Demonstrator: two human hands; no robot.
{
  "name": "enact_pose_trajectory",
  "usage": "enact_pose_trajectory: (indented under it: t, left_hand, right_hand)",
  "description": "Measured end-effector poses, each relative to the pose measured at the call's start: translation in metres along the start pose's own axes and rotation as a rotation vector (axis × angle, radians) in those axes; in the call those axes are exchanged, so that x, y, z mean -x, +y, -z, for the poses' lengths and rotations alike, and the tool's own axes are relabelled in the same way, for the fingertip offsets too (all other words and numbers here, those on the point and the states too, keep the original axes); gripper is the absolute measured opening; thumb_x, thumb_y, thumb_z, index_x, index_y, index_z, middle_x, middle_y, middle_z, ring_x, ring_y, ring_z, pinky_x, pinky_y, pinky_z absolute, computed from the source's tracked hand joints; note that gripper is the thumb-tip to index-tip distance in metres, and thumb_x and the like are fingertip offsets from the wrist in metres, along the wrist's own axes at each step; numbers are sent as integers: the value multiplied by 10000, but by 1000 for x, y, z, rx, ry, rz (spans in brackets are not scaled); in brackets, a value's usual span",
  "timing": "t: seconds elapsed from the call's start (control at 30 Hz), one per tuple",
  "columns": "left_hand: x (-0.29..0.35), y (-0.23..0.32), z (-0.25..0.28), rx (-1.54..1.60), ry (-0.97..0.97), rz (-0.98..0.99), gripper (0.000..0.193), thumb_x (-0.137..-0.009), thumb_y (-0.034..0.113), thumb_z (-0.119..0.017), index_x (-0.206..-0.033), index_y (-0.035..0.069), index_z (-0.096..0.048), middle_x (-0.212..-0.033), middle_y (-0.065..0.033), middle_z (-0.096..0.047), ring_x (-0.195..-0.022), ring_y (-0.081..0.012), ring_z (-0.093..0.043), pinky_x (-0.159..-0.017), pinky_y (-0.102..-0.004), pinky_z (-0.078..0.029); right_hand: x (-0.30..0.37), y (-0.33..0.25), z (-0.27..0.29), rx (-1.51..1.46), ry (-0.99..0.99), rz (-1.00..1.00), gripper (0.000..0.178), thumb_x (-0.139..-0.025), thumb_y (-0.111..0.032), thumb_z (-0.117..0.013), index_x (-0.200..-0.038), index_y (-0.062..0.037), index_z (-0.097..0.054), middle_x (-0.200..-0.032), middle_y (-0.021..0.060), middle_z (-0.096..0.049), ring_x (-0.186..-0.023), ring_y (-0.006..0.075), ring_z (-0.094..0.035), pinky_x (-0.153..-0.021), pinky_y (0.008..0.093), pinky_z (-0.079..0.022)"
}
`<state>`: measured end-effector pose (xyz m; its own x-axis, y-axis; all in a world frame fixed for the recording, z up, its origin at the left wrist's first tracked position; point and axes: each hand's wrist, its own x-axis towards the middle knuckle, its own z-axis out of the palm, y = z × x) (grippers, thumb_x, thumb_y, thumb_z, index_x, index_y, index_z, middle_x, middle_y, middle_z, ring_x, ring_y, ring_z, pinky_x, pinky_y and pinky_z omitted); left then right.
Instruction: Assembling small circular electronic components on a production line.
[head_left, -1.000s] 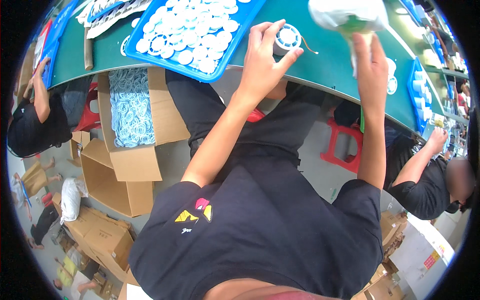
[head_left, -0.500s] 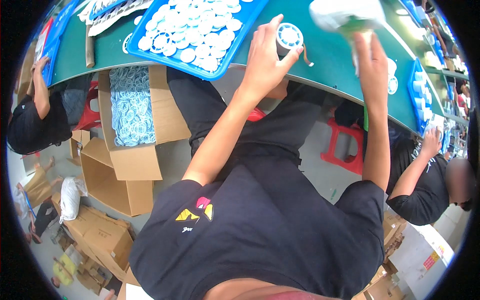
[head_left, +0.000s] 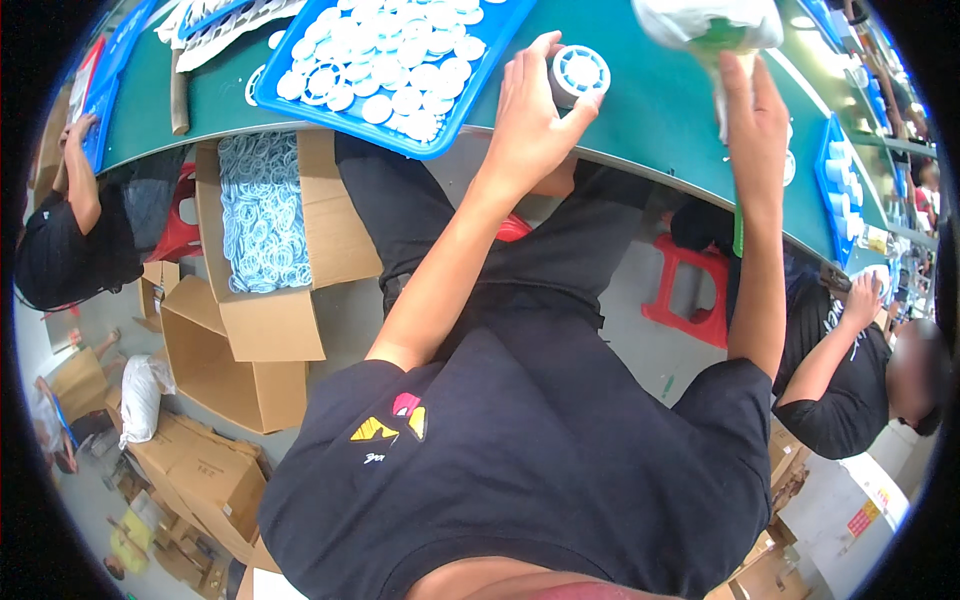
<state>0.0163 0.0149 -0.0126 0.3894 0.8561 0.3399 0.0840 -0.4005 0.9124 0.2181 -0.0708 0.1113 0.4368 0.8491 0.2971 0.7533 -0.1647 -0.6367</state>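
Note:
My left hand point(head_left: 535, 120) is closed round the side of a short cylindrical part point(head_left: 581, 76), thumb on one side and fingers on the other. That part stands on the green table, its white spoked ring face up. Up and to the right, my right hand point(head_left: 757, 125) grips a mallet-like tool with a bulky, white-wrapped head point(head_left: 705, 22) and a green patch near the grip. A white strip hangs beside my fingers. The head is in the air, apart from the cylindrical part, and its top is cut off by the picture's edge.
A blue tray point(head_left: 440, 140) of white discs lies left of my left hand on the green table point(head_left: 640, 120). Below the edge stands a cardboard box point(head_left: 265, 320) of pale blue rings. A blue tray of white cups point(head_left: 838, 190) and a co-worker point(head_left: 840, 370) are at right.
The white-wrapped tool and my right hand have moved slightly right. The cylindrical part has shifted a little in my left hand, and a brown strip beside it no longer shows.

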Motion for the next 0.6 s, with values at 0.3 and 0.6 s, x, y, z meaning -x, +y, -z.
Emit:
enact_pose_trajectory:
  t: [0.3,0.6]
  left_hand:
    - [-1,7,1,-85,23,17,805,-890,318,-809,-1503,-8,-402,-1368,-237,-550,-1295,-369,-534,-1126,-455,-409]
    - [-1,-1,0,-19,14,7,802,-885,347,-815,-1497,13,-420,-1342,-227,-565,-1296,-354,-524,-1118,-451,-415]
  right_hand:
    - [1,10,-11,89,-97,166,497,-1035,-494,-620,-1326,-94,-668,-964,194,-759,-905,281,-758,-837,379,-551]
    - [-7,-3,-4,309,-241,100,495,-1064,-479,-578,-1333,-73,-669,-1066,190,-753,-998,219,-721,-905,358,-531]
